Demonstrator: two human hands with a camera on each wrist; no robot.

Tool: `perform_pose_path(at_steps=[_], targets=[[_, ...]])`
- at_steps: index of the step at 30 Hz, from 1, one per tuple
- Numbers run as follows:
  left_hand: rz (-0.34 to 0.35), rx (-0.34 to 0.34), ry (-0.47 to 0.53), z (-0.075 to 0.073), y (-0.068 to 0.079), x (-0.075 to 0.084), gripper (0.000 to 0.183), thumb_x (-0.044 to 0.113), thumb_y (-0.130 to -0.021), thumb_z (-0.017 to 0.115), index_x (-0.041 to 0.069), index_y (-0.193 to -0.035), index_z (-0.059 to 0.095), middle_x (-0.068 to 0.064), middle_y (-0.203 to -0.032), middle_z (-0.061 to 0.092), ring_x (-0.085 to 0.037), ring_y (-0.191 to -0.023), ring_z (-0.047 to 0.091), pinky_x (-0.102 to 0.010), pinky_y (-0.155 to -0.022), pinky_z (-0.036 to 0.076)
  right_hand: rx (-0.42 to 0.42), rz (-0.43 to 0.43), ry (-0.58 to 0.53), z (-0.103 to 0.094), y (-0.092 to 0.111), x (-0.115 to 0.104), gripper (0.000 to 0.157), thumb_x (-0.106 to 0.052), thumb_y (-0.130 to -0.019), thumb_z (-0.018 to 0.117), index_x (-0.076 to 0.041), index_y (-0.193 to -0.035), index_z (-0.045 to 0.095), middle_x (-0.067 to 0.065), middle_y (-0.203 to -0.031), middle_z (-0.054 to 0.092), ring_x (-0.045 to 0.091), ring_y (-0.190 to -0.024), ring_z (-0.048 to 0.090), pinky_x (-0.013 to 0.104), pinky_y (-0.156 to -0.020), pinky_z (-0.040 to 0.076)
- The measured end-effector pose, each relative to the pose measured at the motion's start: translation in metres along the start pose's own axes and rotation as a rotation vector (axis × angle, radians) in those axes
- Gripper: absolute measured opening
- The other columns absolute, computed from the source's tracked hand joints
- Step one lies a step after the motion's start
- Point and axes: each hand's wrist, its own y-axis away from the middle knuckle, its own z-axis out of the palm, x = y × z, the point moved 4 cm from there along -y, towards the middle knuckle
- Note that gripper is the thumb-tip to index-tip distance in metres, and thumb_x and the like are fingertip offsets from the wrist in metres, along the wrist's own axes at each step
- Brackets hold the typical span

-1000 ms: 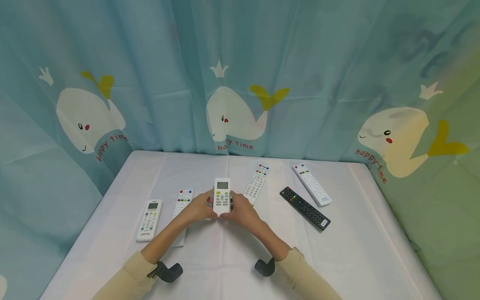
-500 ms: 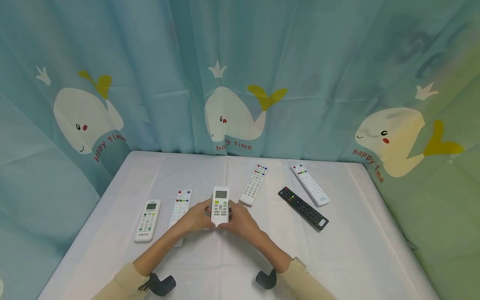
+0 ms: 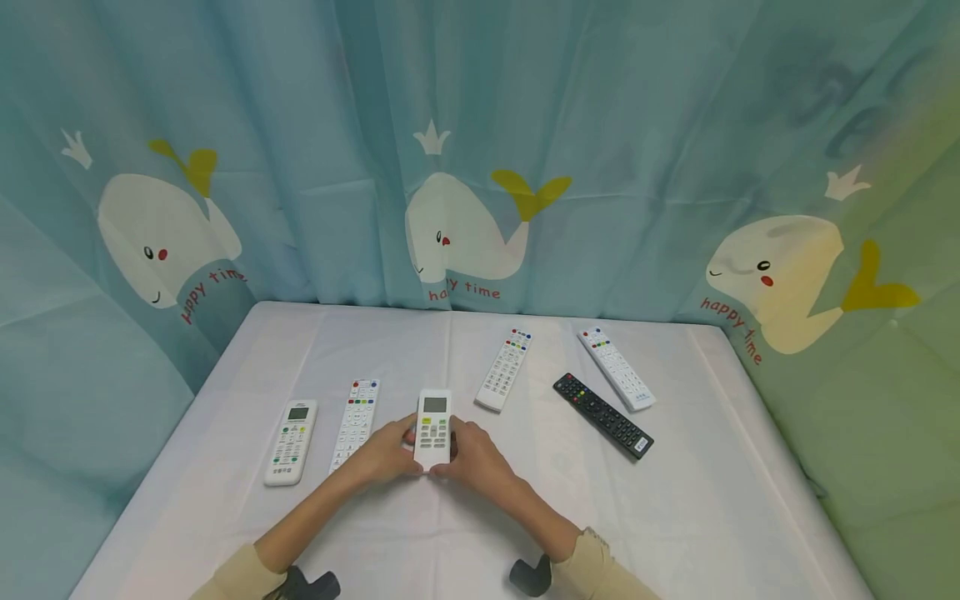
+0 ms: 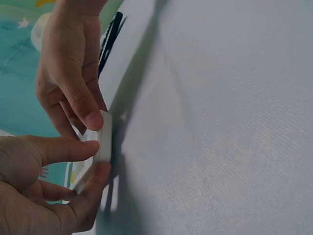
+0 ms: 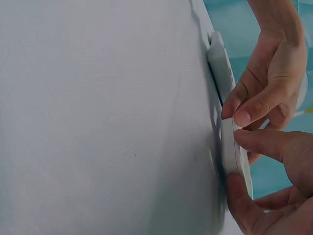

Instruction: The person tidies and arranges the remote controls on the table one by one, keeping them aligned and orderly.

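Observation:
Both hands hold one white air-conditioner remote control, its grey screen at the far end and its buttons facing up. My left hand pinches its left side, and my right hand grips the right side, thumbs close together at the near end. In the left wrist view, the remote control is close over the cloth, with a shadow beneath it. The right wrist view shows its near end between the thumbs and fingers of both hands. Just left of my left hand lies a white remote with coloured buttons, partly hidden by that arm.
Another white remote with a screen lies at the far left. Behind the right hand lies a white remote. A black remote and one more white remote lie to the right. A whale-print curtain borders the white-covered table.
Both hands have drawn the air-conditioner remote control nearer the body and lower in the head view, slightly leftward. The white remote behind the right hand is now fully uncovered.

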Motion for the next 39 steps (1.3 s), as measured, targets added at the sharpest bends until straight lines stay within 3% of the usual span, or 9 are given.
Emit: perform_pose_path(at_steps=[13, 22, 39], targets=[[-0.011, -0.012, 0.012, 0.001, 0.005, -0.008, 0.088, -0.010, -0.068, 0.079, -0.014, -0.145, 0.038, -0.008, -0.096, 0.055, -0.018, -0.076, 0.055, -0.033, -0.072, 0.047, -0.028, 0.010, -0.035, 0.009, 0.003, 0.002, 0.051, -0.009, -0.075, 0.088, 0.001, -0.117, 0.060, -0.001, -0.084, 0.058, 0.007, -0.072, 0.053, 0.020, -0.061, 0.048], [-0.003, -0.004, -0.033, 0.000, 0.008, -0.010, 0.086, -0.008, -0.067, 0.080, -0.014, -0.143, 0.041, -0.007, -0.094, 0.054, -0.019, -0.077, 0.052, -0.033, -0.073, 0.046, -0.020, 0.004, -0.053, 0.011, 0.007, 0.000, 0.052, -0.007, -0.074, 0.088, 0.002, -0.118, 0.062, 0.000, -0.082, 0.056, 0.012, -0.075, 0.051, 0.021, -0.059, 0.047], [-0.015, -0.019, -0.031, -0.002, 0.011, -0.013, 0.086, -0.009, -0.067, 0.080, -0.017, -0.142, 0.039, -0.008, -0.094, 0.052, -0.018, -0.074, 0.054, -0.031, -0.068, 0.047, -0.034, 0.040, -0.002, 0.016, 0.010, -0.002, 0.057, -0.016, -0.076, 0.088, 0.000, -0.123, 0.060, -0.002, -0.085, 0.051, 0.009, -0.077, 0.046, 0.021, -0.062, 0.044]])
